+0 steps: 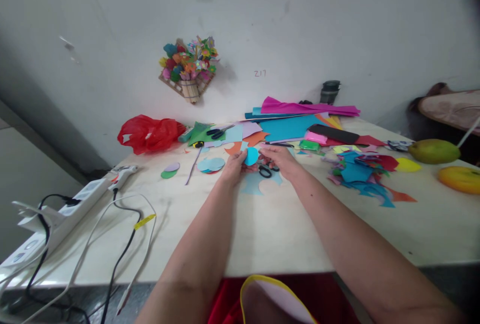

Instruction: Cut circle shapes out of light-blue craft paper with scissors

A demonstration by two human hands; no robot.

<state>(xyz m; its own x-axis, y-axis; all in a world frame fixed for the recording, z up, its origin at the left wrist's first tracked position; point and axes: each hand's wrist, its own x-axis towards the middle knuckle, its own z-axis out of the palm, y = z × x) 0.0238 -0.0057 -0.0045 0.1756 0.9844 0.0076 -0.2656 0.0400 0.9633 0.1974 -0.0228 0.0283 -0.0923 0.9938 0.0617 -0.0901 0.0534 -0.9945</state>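
Note:
A bright blue paper circle [251, 156] is pinched in my left hand [236, 165], above the middle of the table. My right hand [280, 159] is just to its right with fingers curled together; what they hold, if anything, is hidden. Black-handled scissors [265, 171] show partly beneath my right hand, handles toward me. Under both hands lies a light blue paper offcut [252, 185] with curved cutouts. Left of my hands rest several overlapping light blue paper circles [210, 165], and farther left a lilac circle [172, 167] overlaps a green circle [168, 175].
Colored sheets [292, 128] and a second pair of scissors [220, 132] lie at the back. A scrap pile [360, 169] and fruit [434, 151] are on the right. Left are a red plastic bag [150, 135], a power strip [78, 204] and loose cables [129, 236].

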